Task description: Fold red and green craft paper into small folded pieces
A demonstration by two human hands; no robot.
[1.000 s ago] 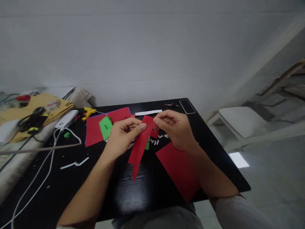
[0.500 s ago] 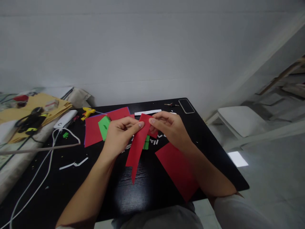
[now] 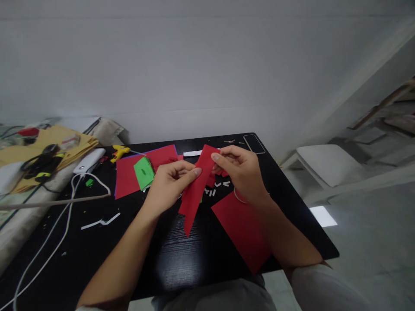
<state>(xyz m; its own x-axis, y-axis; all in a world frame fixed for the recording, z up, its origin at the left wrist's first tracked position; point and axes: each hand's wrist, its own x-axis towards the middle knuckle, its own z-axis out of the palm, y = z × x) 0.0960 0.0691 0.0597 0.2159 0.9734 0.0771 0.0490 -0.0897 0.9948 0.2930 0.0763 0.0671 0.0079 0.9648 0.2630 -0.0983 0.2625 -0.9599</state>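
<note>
A folded piece of red paper [image 3: 197,190] hangs slanted above the table, its pointed lower end toward me. My left hand [image 3: 173,181] pinches its left edge between thumb and fingers. At the upper right edge, my right hand [image 3: 238,168] grips the same paper, thumb in front. Below the right forearm lies a larger red sheet [image 3: 238,229], partly covered by it. Behind the left hand are a stack of green paper pieces [image 3: 144,172] and more red sheets [image 3: 126,177]. Small white paper bits [image 3: 212,192] are scattered behind the held paper.
A yellow glue gun [image 3: 119,152] lies at the back left, near a white power strip [image 3: 89,162] with cables. A phone [image 3: 253,144] and keys [image 3: 233,141] sit at the back right. White paper strips [image 3: 101,223] lie left on the black table [image 3: 175,259]. A white stool [image 3: 330,164] stands right.
Both hands have moved slightly right with the red paper, and its top end has risen. The right hand has shifted further from the left. A white ring shape now shows beside the right wrist.
</note>
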